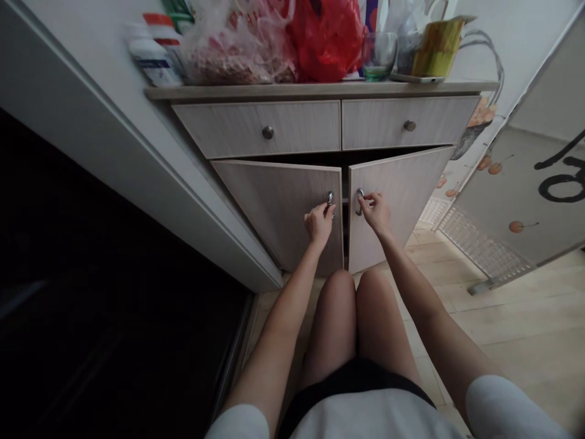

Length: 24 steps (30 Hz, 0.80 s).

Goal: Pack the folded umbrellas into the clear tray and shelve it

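Observation:
Two pale wood-grain doors of a low cabinet stand slightly ajar, with a dark gap between and above them. On the left door (pixel 283 204), my left hand (pixel 320 222) is closed around the metal handle (pixel 329 197). My right hand (pixel 375 211) pinches the handle (pixel 360 194) of the right door (pixel 409 195) between thumb and fingers. Through the gap the cabinet's inside is too dark to make out.
Above the doors are two drawers with round knobs (pixel 267 132). The cabinet top (pixel 256 91) carries white bottles (pixel 153 58), a clear plastic bag (pixel 237 55), a red bag (pixel 324 39) and a glass (pixel 379 55). A panel with cherry pictures (pixel 525 183) stands right; my knees are close below.

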Tool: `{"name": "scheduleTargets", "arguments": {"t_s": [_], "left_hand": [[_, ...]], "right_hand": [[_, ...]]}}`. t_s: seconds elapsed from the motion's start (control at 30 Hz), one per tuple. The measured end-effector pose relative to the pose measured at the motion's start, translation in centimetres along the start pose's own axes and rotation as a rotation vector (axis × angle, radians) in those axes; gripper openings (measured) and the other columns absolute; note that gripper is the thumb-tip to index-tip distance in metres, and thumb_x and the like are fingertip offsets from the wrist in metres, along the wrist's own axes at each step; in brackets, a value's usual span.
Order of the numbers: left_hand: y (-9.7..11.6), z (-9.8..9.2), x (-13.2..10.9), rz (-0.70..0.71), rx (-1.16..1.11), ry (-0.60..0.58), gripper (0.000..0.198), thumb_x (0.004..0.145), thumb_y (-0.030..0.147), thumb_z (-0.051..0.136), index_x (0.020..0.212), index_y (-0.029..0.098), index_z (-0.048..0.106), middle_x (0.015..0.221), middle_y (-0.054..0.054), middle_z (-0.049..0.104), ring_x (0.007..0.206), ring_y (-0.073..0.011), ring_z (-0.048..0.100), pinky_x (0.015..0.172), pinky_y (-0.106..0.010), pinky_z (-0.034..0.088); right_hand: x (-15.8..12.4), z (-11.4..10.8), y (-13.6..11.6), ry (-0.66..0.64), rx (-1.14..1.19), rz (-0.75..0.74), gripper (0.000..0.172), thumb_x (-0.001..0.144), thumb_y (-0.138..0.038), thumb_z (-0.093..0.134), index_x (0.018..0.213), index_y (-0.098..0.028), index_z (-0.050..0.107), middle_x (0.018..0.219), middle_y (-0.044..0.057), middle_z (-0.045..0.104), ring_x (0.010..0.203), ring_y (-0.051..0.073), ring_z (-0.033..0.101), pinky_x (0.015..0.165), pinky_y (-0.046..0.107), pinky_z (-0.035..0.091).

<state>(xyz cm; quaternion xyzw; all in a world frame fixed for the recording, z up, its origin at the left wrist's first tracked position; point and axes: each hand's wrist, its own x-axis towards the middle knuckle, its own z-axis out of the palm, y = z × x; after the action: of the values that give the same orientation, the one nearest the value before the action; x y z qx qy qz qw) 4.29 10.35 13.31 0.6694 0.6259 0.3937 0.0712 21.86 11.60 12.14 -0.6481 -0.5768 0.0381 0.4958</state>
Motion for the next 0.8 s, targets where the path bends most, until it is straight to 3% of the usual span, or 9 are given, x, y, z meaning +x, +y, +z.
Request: {"name": "scheduleTargets", "arguments": {"t_s": [0.33, 0.8], "left_hand": [[1.0, 2.4, 4.5, -0.013, 0.056, -0.024, 0.031, 0.101, 0.039, 0.051, 0.103, 0.019, 0.075, 0.106, -0.015, 0.076, 0.102, -0.0258, 0.068, 0.085, -0.034, 0.04], [1.0, 3.6, 7.2, -0.032, 0.086, -0.025, 0.031, 0.101, 0.04, 0.052, 0.104, 0.02, 0.075, 0.105, -0.016, 0.076, 0.101, -0.0263, 0.068, 0.085, -0.035, 0.039]], "right_hand": [[4.0, 4.3, -0.2, 0.003, -0.068, -0.028, 0.045, 0.098, -0.056, 0.047, 0.097, -0.018, 0.07, 0.104, 0.013, 0.066, 0.087, 0.024, 0.062, 0.078, 0.035, 0.044], [6.7, 6.3, -0.7, -0.05, -0.139, -0.004, 0.034, 0.098, -0.044, 0.05, 0.101, -0.016, 0.07, 0.106, 0.015, 0.067, 0.1, 0.027, 0.06, 0.089, 0.04, 0.045]]}}
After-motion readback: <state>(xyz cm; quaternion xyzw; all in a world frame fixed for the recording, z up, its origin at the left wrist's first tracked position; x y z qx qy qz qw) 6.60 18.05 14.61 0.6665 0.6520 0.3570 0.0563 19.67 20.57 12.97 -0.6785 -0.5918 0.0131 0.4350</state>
